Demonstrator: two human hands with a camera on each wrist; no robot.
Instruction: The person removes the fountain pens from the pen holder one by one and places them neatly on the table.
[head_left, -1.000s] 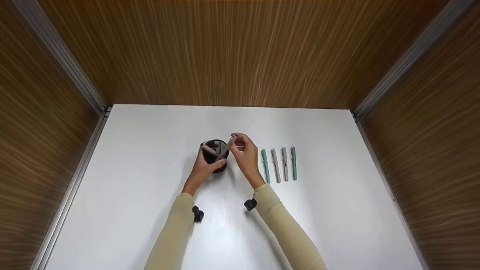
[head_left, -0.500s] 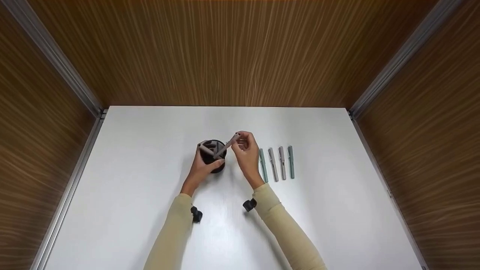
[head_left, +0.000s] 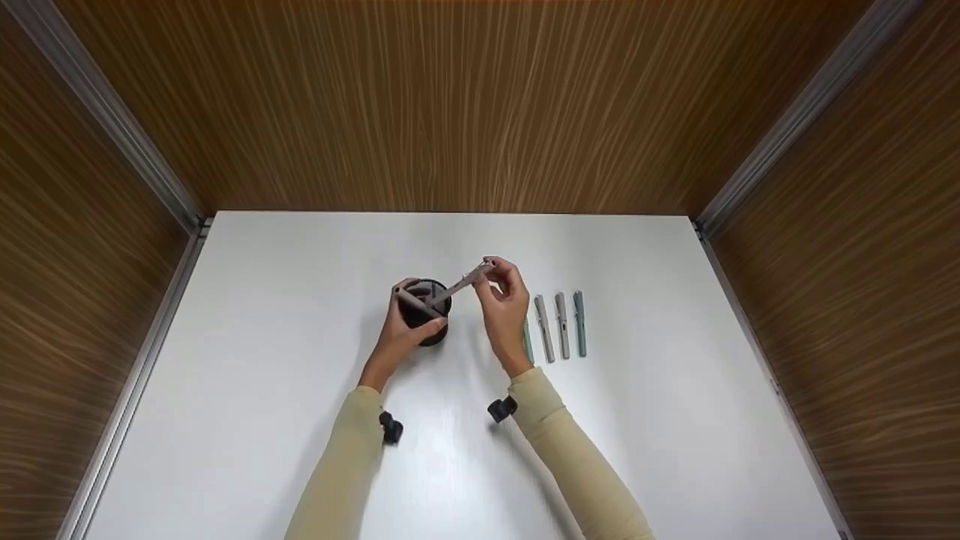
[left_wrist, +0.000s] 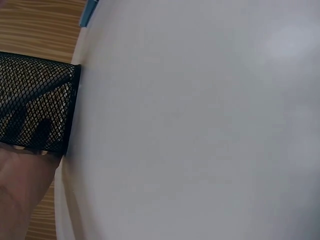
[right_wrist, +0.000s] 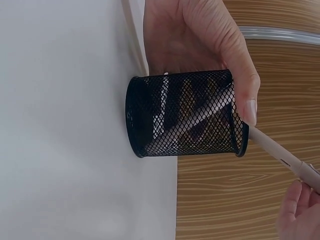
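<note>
- Clearly the left hand point(head_left: 397, 334) wraps around the black mesh pen cup point(head_left: 424, 311), thumb on the near side and fingers on the far side; I judge this grip keeps the light cup from tipping or sliding on the white bench point(head_left: 300, 390).
- The cup stands upright near the middle of the bench, a little to the left of the pen row.
- The right hand point(head_left: 504, 311) pinches the upper end of a beige-grey pen point(head_left: 459, 285) between thumb and fingertips. The pen is tilted, its lower end inside the cup and its upper end leaning to the right over the rim.
- From the right wrist view, the pen point(right_wrist: 210, 112) crosses the inside of the mesh diagonally, and the left thumb point(right_wrist: 240, 80) lies along the cup wall point(right_wrist: 145, 120) up to the rim.
- A second pen point(head_left: 411, 300) already leans in the cup, toward the left.
- To the right of the right hand, four more pens point(head_left: 561, 326) lie side by side on the bench, parallel and apart from each other, probably so each is easy to take one at a time. The leftmost is partly hidden by the hand.
</note>
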